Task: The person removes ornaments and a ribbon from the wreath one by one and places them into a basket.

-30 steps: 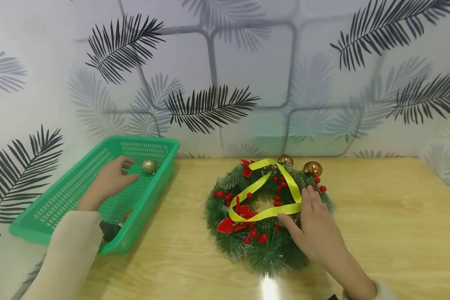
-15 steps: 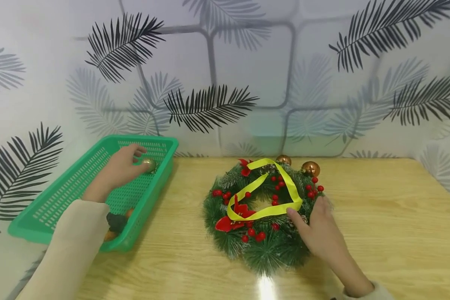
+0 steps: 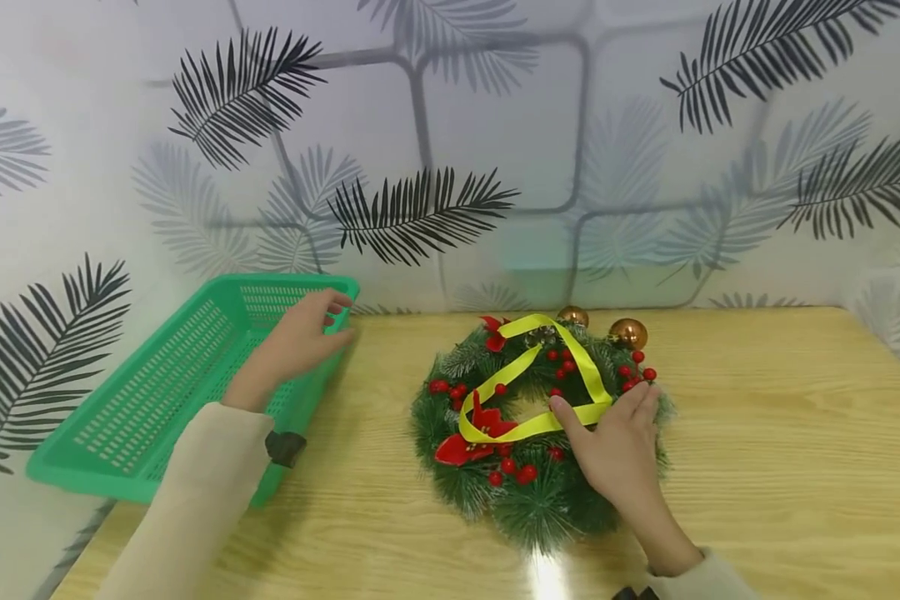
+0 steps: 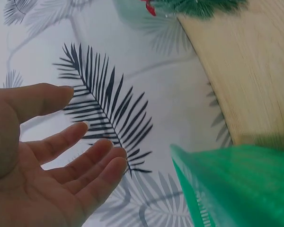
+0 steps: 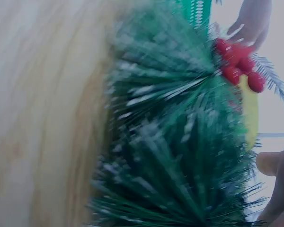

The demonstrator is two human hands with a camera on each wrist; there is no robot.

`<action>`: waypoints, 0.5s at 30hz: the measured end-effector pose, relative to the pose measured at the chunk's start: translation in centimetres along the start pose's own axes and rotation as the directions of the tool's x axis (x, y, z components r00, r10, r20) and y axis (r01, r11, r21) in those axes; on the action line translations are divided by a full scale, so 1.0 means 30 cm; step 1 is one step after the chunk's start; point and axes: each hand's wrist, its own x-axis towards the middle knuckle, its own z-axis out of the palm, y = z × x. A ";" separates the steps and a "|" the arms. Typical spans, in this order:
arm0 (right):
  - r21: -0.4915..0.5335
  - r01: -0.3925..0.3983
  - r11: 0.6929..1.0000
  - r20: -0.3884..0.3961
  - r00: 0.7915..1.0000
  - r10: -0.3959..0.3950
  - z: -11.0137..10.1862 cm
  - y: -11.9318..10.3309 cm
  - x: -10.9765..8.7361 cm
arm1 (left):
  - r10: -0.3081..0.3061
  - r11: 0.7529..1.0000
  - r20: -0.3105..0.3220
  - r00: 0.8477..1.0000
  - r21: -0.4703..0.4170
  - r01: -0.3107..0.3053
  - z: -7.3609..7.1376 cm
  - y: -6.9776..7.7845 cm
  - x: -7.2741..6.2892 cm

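My left hand (image 3: 297, 337) hovers over the far right corner of the green plastic basket (image 3: 157, 375). In the left wrist view its palm (image 4: 42, 189) faces the camera with nothing in it, the fingers loosely bent and thumb apart. A pine wreath (image 3: 547, 500) lies flat on the table, with red berries, a red poinsettia (image 3: 461, 448) and yellow ribbon (image 3: 536, 425). My right hand (image 3: 621, 446) rests on the wreath's right side, fingers extended and thumb over the ribbon. Green needles (image 5: 165, 127) fill much of the blurred right wrist view.
Two shiny copper balls (image 3: 628, 333) sit at the wreath's far edge. The wooden table (image 3: 780, 433) meets a wall (image 3: 495, 133) with a leaf pattern at its back. My left forearm hides part of the basket's inside.
My left hand has moved right, from beside the gold glitter ball to above the basket's right rim, and holds nothing. The right hand has shifted slightly left on the wreath.
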 end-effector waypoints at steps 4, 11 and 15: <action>-0.031 -0.006 1.000 -0.040 0.999 0.005 0.006 0.002 0.016 | 0.018 1.000 -0.006 1.000 0.006 -0.018 0.021 0.029 0.014; -0.063 -0.026 0.998 -0.032 0.999 0.024 -0.001 0.029 0.035 | 0.015 0.998 0.032 0.999 -0.066 -0.013 0.060 0.067 0.030; -0.084 -0.019 0.996 -0.010 1.000 0.018 -0.010 0.049 0.042 | 0.008 0.997 0.038 0.999 -0.083 -0.005 0.083 0.076 0.034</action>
